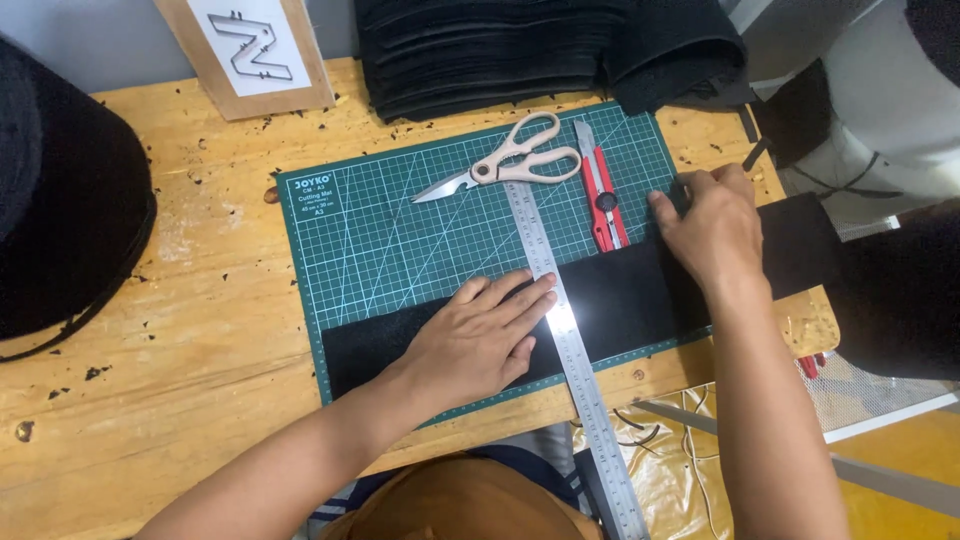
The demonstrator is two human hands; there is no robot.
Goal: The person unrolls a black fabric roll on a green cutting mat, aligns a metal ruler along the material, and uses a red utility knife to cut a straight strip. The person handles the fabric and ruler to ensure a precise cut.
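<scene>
A long black felt strip [620, 300] lies across the near edge of a green cutting mat [390, 230]. A steel ruler [570, 350] crosses the strip from far to near. My left hand [480, 335] presses flat on the strip, fingertips against the ruler's left edge. My right hand [712, 225] rests on the strip's far edge at the mat's right side, fingers curled on the felt. A red utility knife [603, 190] and beige-handled scissors [510, 165] lie on the mat beyond the ruler, both untouched.
A stack of black felt [520, 50] sits at the table's far edge. A large black roll [60, 190] fills the left. A wooden board with a letter shape [250, 50] leans at the back. Black scraps dot the wooden table [180, 300].
</scene>
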